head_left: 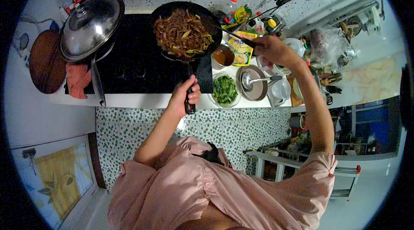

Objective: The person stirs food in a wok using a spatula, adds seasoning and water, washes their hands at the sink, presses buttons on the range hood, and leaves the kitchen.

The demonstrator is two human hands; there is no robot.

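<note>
Over the stove point(133, 49), the pan point(207, 14) of browned food point(181, 34) is apparently steadied by its handle point(189, 107), round which the left grip point(186, 94) is closed, while a utensil point(239, 37) is clasped in the closed right grip point(276, 50), angled inward seemingly so the food can be reached.

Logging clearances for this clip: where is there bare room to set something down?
Bare cooktop lies between the lidded pan and the frying pan; a thin white counter strip borders its front edge. Right of the frying pan it is crowded: greens, ladle, yellow packet.
</note>
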